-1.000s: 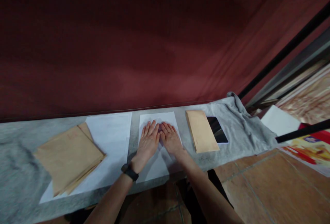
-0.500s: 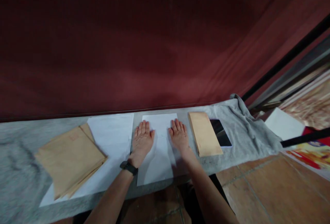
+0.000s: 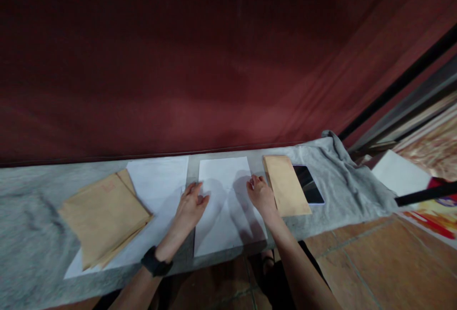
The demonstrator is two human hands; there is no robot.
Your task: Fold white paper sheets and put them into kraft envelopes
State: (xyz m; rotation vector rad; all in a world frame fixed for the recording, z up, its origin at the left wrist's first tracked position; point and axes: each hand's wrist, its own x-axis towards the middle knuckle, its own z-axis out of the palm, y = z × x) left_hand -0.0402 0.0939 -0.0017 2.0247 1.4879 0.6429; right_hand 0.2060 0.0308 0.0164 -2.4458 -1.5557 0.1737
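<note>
A sheet of white paper [image 3: 228,224] lies flat in front of me. My left hand [image 3: 192,204] is over its left edge, fingers loosely bent and thumb apart, with nothing in it. Above the sheet's right edge is my right hand [image 3: 261,193], its fingers half curled and apart and holding nothing I can see. Both hands cast shadows on the paper, and whether they touch it I cannot tell. Just right of my right hand lies a small stack of narrow brown envelopes [image 3: 289,186]. A black watch [image 3: 156,261] is on my left wrist.
Left of me, larger brown envelopes [image 3: 107,217] lie fanned over more white paper [image 3: 162,176]. A phone [image 3: 310,185] sticks out from under the narrow envelopes. Grey cloth [image 3: 339,186] covers the bench, with a red curtain [image 3: 214,86] behind. Dark bars and a white box [image 3: 400,174] stand at right.
Both hands have lifted from lying flat on the paper. They have drawn apart toward its side edges, with the fingers now bent.
</note>
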